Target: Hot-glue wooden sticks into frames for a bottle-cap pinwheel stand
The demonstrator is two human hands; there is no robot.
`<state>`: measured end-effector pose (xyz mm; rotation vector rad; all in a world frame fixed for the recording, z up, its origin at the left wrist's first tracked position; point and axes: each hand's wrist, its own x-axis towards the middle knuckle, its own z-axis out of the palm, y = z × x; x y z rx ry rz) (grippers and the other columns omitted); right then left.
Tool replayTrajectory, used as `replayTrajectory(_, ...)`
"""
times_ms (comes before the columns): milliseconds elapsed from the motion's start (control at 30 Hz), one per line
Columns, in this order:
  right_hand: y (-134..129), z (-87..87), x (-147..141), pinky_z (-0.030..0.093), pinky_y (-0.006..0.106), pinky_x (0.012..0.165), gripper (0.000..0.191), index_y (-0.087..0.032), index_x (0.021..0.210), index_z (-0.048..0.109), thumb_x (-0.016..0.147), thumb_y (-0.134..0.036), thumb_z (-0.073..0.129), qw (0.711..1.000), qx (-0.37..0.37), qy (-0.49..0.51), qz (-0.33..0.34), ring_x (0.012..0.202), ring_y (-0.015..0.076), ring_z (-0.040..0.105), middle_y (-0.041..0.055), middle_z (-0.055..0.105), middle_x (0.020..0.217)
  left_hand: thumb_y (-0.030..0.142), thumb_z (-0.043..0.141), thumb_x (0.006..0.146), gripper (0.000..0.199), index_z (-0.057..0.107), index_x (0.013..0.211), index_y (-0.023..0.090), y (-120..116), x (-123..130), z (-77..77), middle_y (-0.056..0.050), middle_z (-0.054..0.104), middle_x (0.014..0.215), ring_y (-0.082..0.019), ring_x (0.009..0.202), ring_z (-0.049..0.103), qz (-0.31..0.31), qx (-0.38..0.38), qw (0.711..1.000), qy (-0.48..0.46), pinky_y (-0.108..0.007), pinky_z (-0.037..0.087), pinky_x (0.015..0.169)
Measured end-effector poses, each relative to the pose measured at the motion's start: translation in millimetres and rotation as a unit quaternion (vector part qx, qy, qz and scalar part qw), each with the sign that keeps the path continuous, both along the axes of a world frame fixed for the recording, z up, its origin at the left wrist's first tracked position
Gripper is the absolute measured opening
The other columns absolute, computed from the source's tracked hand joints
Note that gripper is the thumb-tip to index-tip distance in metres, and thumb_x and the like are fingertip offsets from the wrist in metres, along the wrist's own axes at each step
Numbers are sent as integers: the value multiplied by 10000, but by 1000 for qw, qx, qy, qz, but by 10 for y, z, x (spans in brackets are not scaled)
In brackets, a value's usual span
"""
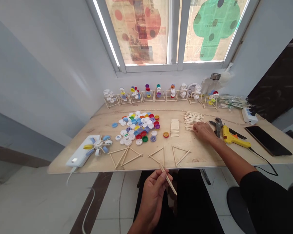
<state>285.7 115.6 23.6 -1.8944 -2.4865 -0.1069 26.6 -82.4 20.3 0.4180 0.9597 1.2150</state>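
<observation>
Over my lap, just below the table's front edge, my left hand pinches a few thin wooden sticks between thumb and fingers. My right hand reaches across the table to the larger pile of wooden sticks. Its fingers are bent together at the pile's near right side; what they grip, if anything, is hidden. A shorter row of cut sticks lies left of that pile. Along the front edge lie stick triangles, among them a left one, a middle one and a right one.
Loose coloured bottle caps cover the table's centre left. A cap wheel leans on a white power strip. Finished stick stands with cap wheels line the back. Pliers, a yellow glue gun and a phone lie right.
</observation>
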Motion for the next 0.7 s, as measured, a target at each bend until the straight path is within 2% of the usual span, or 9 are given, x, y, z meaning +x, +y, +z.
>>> replayTrajectory(200, -106, 9, 31, 306, 316, 766, 139, -153, 815, 583, 822, -148, 444, 998, 19, 57, -11, 899, 219, 534, 116, 651, 911, 347, 755, 673, 269, 704, 815, 124, 96, 3, 142, -56, 651, 682, -138, 647, 552, 7, 41, 995, 86, -239, 444, 641)
replayTrajectory(333, -227, 27, 68, 343, 300, 723, 86, -172, 762, 576, 778, -181, 492, 991, 23, 130, -28, 807, 194, 559, 73, 655, 814, 343, 728, 689, 226, 705, 779, 138, 301, 44, 277, -44, 661, 667, -119, 575, 519, -58, 115, 975, 180, -229, 420, 602)
replayTrajectory(400, -316, 39, 96, 371, 286, 684, 91, -181, 760, 576, 779, -236, 506, 983, 26, 179, -41, 757, 177, 573, 51, 656, 782, 331, 685, 716, 184, 699, 738, 149, 454, 102, 338, -45, 667, 696, -140, 623, 551, -104, 173, 949, 241, -231, 410, 601)
replayTrajectory(500, -471, 67, 160, 413, 267, 642, 157, -185, 787, 583, 792, -320, 503, 964, 37, 257, -61, 715, 157, 592, 35, 662, 771, 274, 590, 774, 149, 685, 718, 173, 732, 251, 399, -21, 651, 660, -136, 595, 532, -135, 270, 875, 379, -240, 388, 595)
replayTrajectory(567, -579, 91, 215, 439, 263, 629, 204, -179, 809, 587, 802, -359, 490, 949, 48, 303, -71, 694, 149, 599, 37, 663, 762, 231, 557, 792, 141, 685, 749, 193, 939, 394, 420, -14, 651, 654, -140, 606, 536, -153, 326, 801, 479, -244, 375, 604)
replayTrajectory(667, -728, 127, 289, 459, 260, 589, 260, -167, 814, 585, 814, -402, 474, 931, 62, 350, -87, 632, 140, 588, 41, 650, 721, 213, 522, 825, 168, 686, 795, 203, 1247, 657, 430, -42, 681, 722, -170, 686, 577, -197, 333, 667, 637, -261, 365, 625)
replayTrajectory(700, -772, 138, 306, 461, 259, 578, 270, -167, 809, 583, 813, -415, 477, 925, 67, 362, -92, 617, 137, 583, 40, 644, 707, 211, 528, 823, 162, 687, 797, 199, 1341, 750, 428, -59, 685, 740, -190, 728, 590, -206, 332, 653, 649, -272, 367, 641)
